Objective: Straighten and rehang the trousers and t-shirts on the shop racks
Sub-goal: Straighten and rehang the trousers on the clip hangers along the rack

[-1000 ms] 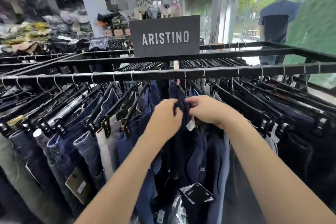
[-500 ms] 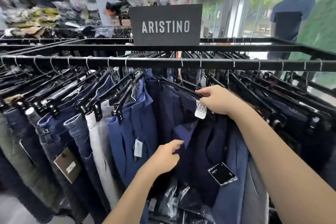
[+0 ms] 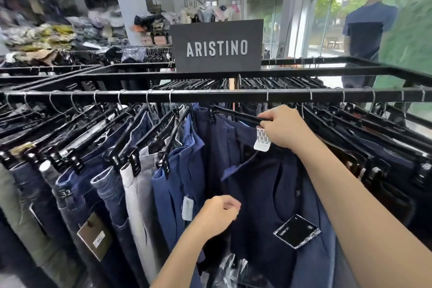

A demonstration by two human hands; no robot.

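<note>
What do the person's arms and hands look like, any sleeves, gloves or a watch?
No gloves on the left hand or the right hand, and no ring, watch or bracelet shows. No sleeve reaches into the picture.

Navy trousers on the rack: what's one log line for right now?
step: straightening | right hand: grips black hanger | left hand: pinches navy trousers lower down

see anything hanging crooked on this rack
Yes: the navy trousers under the right hand sag off their hanger, a waistband flap drooping, unlike the clipped blue trousers beside them.
</note>
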